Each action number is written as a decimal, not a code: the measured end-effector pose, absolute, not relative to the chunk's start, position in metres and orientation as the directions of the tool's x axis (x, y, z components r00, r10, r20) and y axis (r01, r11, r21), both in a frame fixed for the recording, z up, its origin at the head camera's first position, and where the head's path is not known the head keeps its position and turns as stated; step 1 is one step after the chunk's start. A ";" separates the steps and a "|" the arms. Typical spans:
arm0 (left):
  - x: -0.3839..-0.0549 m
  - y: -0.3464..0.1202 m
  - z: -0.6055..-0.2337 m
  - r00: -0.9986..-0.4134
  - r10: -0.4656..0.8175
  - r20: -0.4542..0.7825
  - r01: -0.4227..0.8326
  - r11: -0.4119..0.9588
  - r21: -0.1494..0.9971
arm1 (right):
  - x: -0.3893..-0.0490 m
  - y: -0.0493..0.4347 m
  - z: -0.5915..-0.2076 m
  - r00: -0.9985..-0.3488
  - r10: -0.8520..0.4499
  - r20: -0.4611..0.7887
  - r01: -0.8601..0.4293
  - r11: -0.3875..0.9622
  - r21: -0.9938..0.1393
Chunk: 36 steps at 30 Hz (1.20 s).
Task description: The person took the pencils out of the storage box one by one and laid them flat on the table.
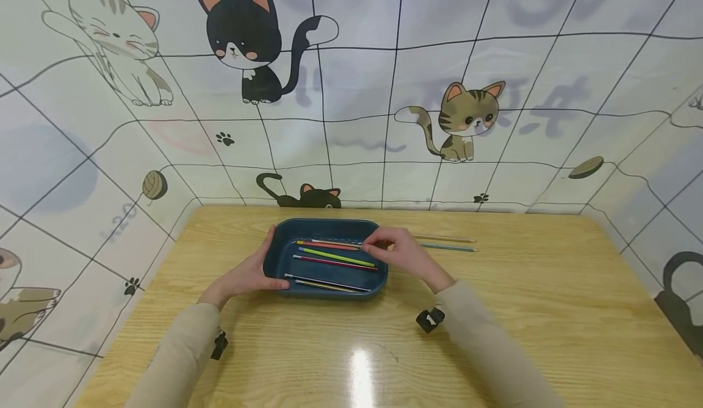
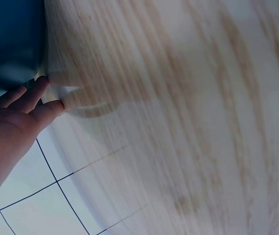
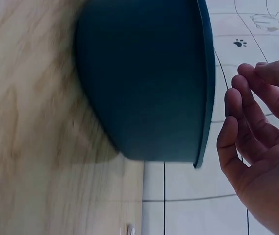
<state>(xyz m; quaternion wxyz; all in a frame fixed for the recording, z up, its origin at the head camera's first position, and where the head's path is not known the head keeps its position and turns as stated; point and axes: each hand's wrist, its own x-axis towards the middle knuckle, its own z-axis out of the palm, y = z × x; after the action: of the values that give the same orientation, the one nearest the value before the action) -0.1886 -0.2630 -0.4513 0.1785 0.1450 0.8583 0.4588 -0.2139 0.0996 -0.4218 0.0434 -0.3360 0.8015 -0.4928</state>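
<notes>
A dark blue tray (image 1: 329, 224) stands on the table with several pencils in it, among them a lime-green pencil (image 1: 337, 257) and a dark red pencil (image 1: 335, 263). My left hand (image 1: 254, 272) holds the tray's left end, thumb at the near rim and fingers along the far side. Over the right rim, my right hand (image 1: 400, 250) has its fingertips right at the end of an orange pencil (image 1: 324, 246). In the right wrist view these fingers are loosely curled beside the tray wall (image 3: 149, 88), and no pencil shows between them.
To the right of the tray, a tan pencil (image 1: 447, 238) and a teal pencil (image 1: 450, 247) lie on the wooden table (image 1: 522, 310), partly hidden by my right hand. A wall covering (image 1: 362, 91) with cat drawings rises behind the table and at both sides.
</notes>
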 end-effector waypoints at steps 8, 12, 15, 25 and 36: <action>-0.189 -0.264 -0.452 -0.896 0.410 -0.169 0.088 0.538 0.838 | -0.212 0.083 -0.427 -0.734 -0.602 0.316 -0.564 0.281 -0.776; -0.189 -0.264 -0.452 -0.896 0.411 -0.170 0.087 0.535 0.840 | -0.211 0.075 -0.430 -0.728 -0.613 0.307 -0.560 0.274 -0.782; -0.189 -0.263 -0.452 -0.895 0.411 -0.174 0.080 0.531 0.843 | -0.210 0.068 -0.432 -0.730 -0.621 0.284 -0.541 0.273 -0.795; -0.186 -0.263 -0.448 -0.894 0.418 -0.160 0.106 0.546 0.831 | -0.206 0.048 -0.435 -0.710 -0.655 0.258 -0.536 0.265 -0.801; -0.184 -0.262 -0.446 -0.898 0.410 -0.156 0.102 0.541 0.835 | -0.208 0.033 -0.441 -0.676 -0.709 0.199 -0.548 0.304 -0.779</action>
<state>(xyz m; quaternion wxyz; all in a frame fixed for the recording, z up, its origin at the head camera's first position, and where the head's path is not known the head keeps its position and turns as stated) -0.1843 -0.2615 -0.4458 0.1694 0.1487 0.8613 0.4555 -0.2081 0.0334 -0.4408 0.0914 -0.3918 0.8023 -0.4409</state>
